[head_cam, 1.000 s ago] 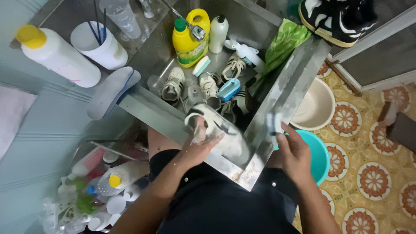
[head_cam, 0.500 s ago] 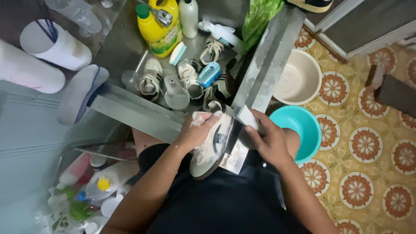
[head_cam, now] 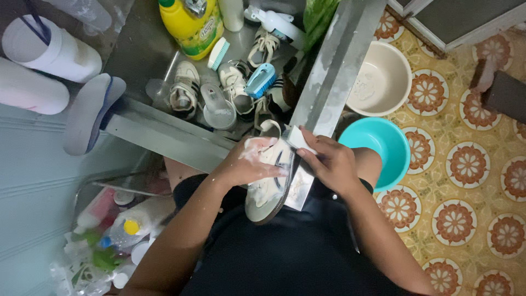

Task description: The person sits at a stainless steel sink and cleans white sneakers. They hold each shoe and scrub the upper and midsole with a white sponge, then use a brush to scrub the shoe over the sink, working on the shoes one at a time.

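Left hand [head_cam: 249, 161], soapy, fingers wrapped round white shoe [head_cam: 268, 189] at sink's [head_cam: 329, 71] near corner; right hand [head_cam: 329, 161] pinches white sponge [head_cam: 298, 138] against it. Scrubbing midway; several shoes [head_cam: 186, 87] wait in sink.

left hand [head_cam: 249, 164]: soapy, fingers curled in grip; right hand [head_cam: 329, 161]: fingers pinched shut

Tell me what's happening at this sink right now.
A person is cleaning a white sneaker at the edge of a metal sink. The left hand, covered in suds, grips the shoe, while the right hand presses a small white block, which looks like a sponge, against it. More sneakers, two scrub brushes and a yellow detergent bottle lie in the sink. A teal basin and a cream bowl sit on the patterned tile floor.
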`<state>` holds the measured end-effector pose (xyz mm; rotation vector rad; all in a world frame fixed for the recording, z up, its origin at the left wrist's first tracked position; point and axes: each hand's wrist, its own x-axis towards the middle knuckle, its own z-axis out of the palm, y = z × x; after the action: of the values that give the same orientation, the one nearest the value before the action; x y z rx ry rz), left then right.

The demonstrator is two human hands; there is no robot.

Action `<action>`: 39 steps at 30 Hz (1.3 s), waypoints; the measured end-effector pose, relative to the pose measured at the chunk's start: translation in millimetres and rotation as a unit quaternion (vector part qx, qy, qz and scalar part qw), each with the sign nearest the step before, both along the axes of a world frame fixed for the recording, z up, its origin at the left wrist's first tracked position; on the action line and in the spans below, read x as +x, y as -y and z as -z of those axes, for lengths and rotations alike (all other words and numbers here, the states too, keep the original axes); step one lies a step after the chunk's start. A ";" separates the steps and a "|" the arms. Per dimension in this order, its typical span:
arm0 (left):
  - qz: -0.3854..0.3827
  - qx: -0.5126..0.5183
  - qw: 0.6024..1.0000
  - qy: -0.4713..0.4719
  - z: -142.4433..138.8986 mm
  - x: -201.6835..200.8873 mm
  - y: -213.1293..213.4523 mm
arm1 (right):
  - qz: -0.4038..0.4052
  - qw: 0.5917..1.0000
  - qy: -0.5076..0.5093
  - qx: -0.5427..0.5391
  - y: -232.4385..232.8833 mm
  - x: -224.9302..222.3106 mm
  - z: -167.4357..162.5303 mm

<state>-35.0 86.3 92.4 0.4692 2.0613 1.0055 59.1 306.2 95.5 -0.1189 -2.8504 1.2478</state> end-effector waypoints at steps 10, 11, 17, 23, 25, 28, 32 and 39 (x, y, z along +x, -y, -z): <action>-0.089 0.217 0.962 0.140 42.8 10.4 -2.2 | -0.067 0.996 -0.023 0.049 -4.2 -15.4 -11.6; -0.086 0.197 0.967 0.133 43.1 11.0 -1.1 | -0.075 0.995 -0.043 0.047 -4.1 -14.6 -10.2; -0.112 0.262 0.944 0.166 38.6 13.1 -8.1 | -0.040 0.999 0.003 0.027 -2.6 -11.3 -7.3; -0.088 0.026 0.992 0.081 33.9 15.4 -11.6 | -0.138 0.986 -0.009 0.093 -5.0 -12.6 -13.0; -0.089 0.055 0.991 0.079 33.1 15.3 -11.3 | -0.080 0.992 0.010 0.097 -5.7 -12.3 -14.0; -0.124 0.192 0.969 0.098 31.7 14.8 -12.1 | -0.096 0.987 -0.077 0.101 -7.2 -11.8 -14.5; -0.106 0.168 0.972 0.127 27.1 12.1 -12.8 | -0.146 0.981 -0.074 0.103 -8.9 -12.9 -15.8; -0.074 0.139 0.983 0.092 21.1 11.2 -10.5 | -0.126 0.984 -0.044 0.122 -10.1 -21.0 -27.2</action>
<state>-23.8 96.8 71.3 0.3525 1.8196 1.3830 38.2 316.3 122.7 0.3023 -2.9802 0.8941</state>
